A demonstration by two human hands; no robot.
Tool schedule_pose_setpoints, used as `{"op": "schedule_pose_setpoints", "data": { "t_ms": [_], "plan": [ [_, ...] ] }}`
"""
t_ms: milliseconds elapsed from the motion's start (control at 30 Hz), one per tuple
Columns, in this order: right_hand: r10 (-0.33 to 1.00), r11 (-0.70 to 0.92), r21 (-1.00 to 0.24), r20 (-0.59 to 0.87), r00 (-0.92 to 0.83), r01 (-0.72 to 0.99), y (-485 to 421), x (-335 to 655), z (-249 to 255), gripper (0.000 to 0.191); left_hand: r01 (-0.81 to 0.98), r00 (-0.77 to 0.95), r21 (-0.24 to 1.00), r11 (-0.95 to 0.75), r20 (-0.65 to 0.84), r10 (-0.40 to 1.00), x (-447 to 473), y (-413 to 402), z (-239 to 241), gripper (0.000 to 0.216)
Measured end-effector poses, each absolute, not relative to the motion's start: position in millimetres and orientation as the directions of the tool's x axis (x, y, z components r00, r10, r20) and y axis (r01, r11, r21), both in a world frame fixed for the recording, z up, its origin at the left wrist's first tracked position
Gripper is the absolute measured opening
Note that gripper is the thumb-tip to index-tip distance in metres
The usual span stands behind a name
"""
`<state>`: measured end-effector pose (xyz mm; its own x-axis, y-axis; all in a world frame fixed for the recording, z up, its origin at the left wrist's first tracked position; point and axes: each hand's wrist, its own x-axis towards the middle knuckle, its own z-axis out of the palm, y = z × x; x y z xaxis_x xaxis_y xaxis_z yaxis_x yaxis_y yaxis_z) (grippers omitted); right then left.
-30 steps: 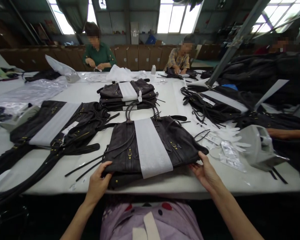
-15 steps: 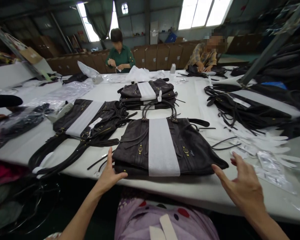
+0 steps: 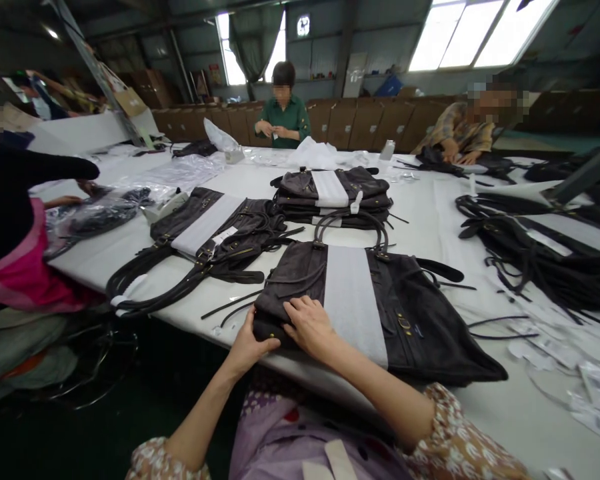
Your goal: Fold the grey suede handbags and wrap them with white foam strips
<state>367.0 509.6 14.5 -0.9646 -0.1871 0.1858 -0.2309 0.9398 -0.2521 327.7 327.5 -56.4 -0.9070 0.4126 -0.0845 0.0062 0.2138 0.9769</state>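
Observation:
A dark handbag [image 3: 437, 320] with a white wrapping band [image 3: 356, 300] around its middle lies at the table's front edge, its looped handles pointing away from me. My left hand [image 3: 251, 343] grips its left end at the corner, thumb in front and fingers behind. On the bag's front, left of the band, my right hand [image 3: 311, 325] has its fingers curled onto the dark material, covering the left buckle. A second banded handbag [image 3: 253, 223] lies just to the left, handles toward the front edge. Behind is a stack of banded handbags [image 3: 293, 189].
More dark bags [image 3: 520, 260] lie at the right, near clear plastic packets [image 3: 597, 387]. Plastic-wrapped goods [image 3: 100, 217] lie at the left before a person in black and pink. Two people work across the white table [image 3: 425, 220]. A slanted metal post [image 3: 587, 173] stands right.
My right hand has moved from the bag's right corner across to its left part. My left hand has closed on the left end. The view has turned left.

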Motion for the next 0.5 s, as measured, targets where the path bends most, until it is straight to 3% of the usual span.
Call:
{"op": "schedule_pose_setpoints", "data": {
  "t_ms": [67, 200, 300, 400, 500],
  "plan": [
    [-0.201, 0.926, -0.285, 0.18, -0.963, -0.246, 513, 363, 8, 0.015, 0.031, -0.914, 0.966, 0.255, -0.076, 0.399, 325, 329, -51, 0.089],
    [-0.173, 0.857, -0.441, 0.243, -0.955, -0.267, 527, 362, 0, 0.02, 0.112, -0.917, 0.926, 0.361, -0.043, 0.396, 315, 336, -41, 0.075],
    [-0.17, 0.792, -0.529, 0.289, -0.942, -0.305, 534, 363, 2, 0.022, 0.101, -0.896, 0.907, 0.408, -0.096, 0.433, 300, 343, -42, 0.048],
    [-0.228, 0.76, -0.529, 0.329, -0.916, -0.379, 537, 365, 3, 0.027, 0.089, -0.862, 0.892, 0.444, -0.154, 0.483, 283, 347, -47, 0.03],
    [-0.229, 0.742, -0.539, 0.356, -0.906, -0.399, 537, 367, -2, 0.027, 0.102, -0.835, 0.889, 0.447, -0.167, 0.524, 273, 346, -49, 0.031]
  ]
}}
